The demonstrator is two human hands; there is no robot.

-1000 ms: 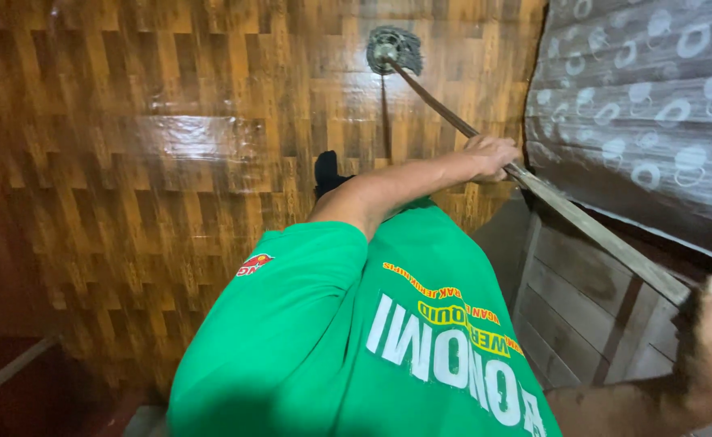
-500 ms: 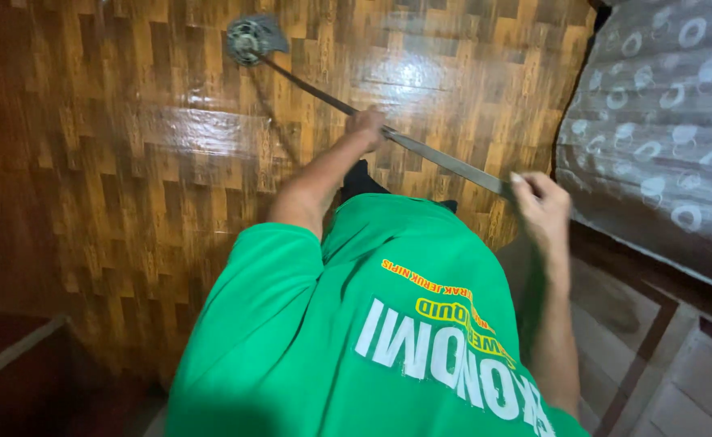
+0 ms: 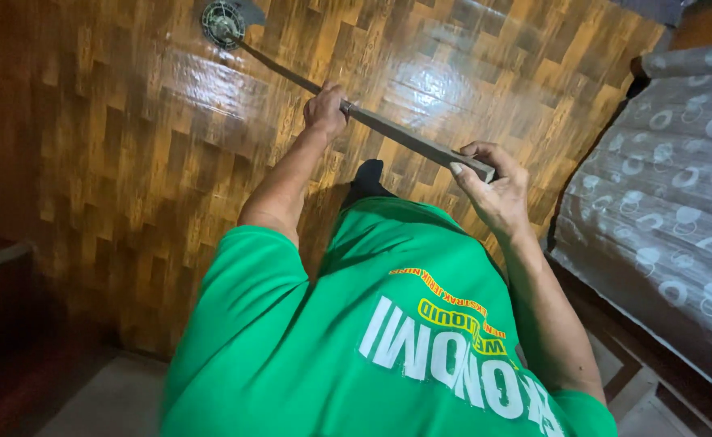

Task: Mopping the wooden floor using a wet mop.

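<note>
1. Glossy wood-patterned flooring (image 3: 129, 162) is filling most of the view and catching a bright glare beyond the hands; a green shirt (image 3: 356, 324) is covering the lower middle.
2. Both hands are gripping one long mop handle (image 3: 404, 139). The left hand (image 3: 326, 109) is wrapping its fingers around the shaft farther down, and the right hand (image 3: 493, 190) is closing thumb and fingers over the blunt top end.
3. From the fingers, the handle's long axis is running away and to the left, slanting down toward the floor, so the mop head (image 3: 222, 22) is lying well ahead of the left hand, at the top edge of the view.
4. That left hand is the nearer one to the head; the right is sitting at the opposite end, close to the body.
5. The head is probably resting on the floor, though the dark, partly cropped corner is making contact hard to confirm.
6. To the right of the right hand, a grey patterned mattress (image 3: 671, 194) is forming a close edge, with its dark frame below.
7. To the left of the left hand, open floor is stretching out before darkening toward a low ledge (image 3: 0, 259).
8. A dark-socked foot (image 3: 366, 180) is standing just below the handle, between the two hands.
</note>
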